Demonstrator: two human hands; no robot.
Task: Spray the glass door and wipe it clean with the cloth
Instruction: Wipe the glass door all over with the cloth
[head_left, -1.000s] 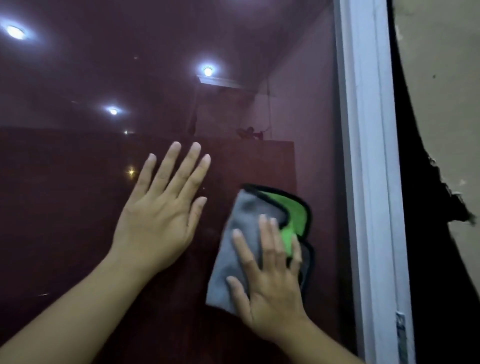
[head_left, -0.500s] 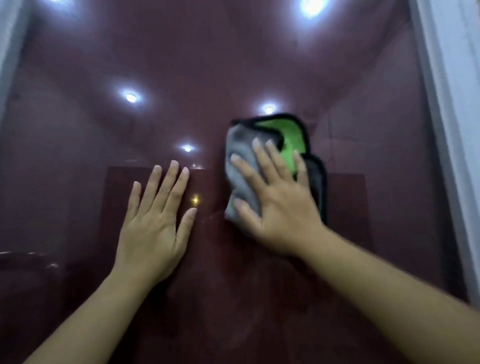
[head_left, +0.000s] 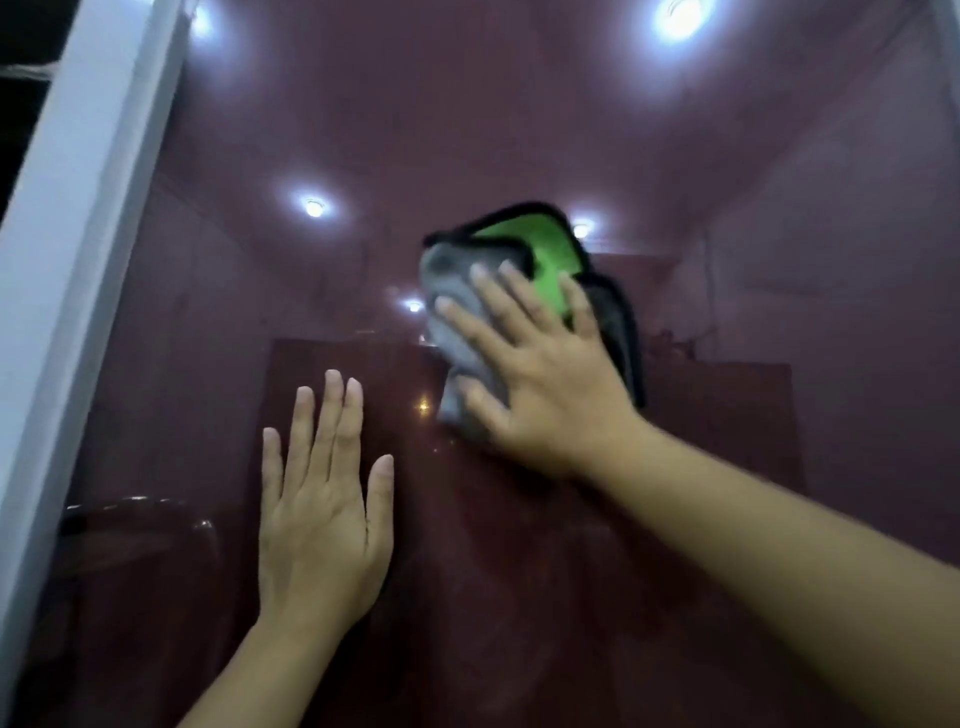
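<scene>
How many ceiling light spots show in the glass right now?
5. One far top left by the white frame, one top right, one mid-left, one just right of the cloth's top, one just left of the cloth. The cloth may hide others.

The cloth (head_left: 457, 332) is grey on one face and bright green on the other, edged in black; the glass door (head_left: 519, 130) looks dark maroon, dotted with white light reflections; its frame (head_left: 78, 234) is plain white
</scene>
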